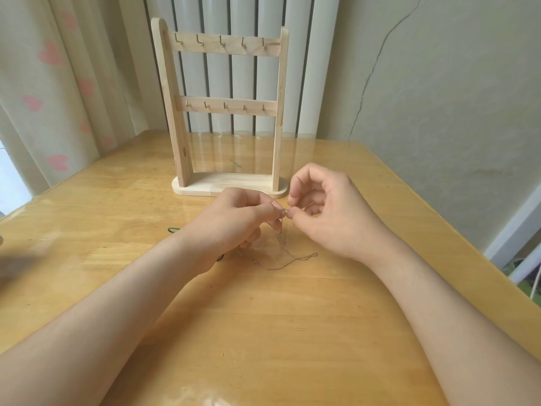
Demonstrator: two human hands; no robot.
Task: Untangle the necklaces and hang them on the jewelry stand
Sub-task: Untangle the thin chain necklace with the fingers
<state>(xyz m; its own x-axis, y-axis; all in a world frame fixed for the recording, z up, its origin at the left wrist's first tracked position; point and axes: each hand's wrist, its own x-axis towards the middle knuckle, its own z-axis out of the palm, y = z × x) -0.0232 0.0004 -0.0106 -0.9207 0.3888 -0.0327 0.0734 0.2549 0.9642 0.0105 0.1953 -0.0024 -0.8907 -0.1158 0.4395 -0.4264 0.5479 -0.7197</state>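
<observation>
Left hand [234,219] and right hand [330,213], grips clamped on the chain [306,257] at one point; slack hangs below. Risk: pulling apart could tighten any knot.

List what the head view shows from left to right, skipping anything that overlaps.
Heart curtain, green cord, left hand, right hand, cracked wall; both hands pinch the thin chain.

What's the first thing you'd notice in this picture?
In the middle, the left hand and the right hand pinch a thin silver necklace between them; the rest of it trails on the wooden table. Behind the hands stands a tall wooden jewelry stand, with all its little hooks bare.
</observation>
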